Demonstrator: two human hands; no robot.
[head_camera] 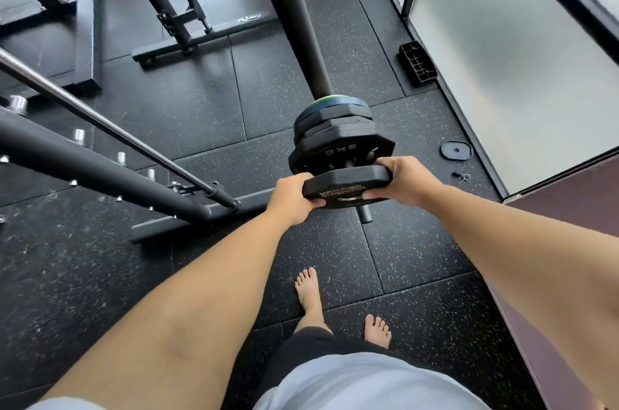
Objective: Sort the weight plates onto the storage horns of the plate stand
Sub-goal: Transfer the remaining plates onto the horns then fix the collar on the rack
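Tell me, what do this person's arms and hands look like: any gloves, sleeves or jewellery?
Both the left hand and right hand are bare: no gloves, rings or watch show. The forearms are uncovered too, with no sleeve reaching them. A pale grey top shows at the bottom edge.

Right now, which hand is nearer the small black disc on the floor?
Right. The right hand holds the weight plate on the disc's side; the left hand holds its opposite edge.
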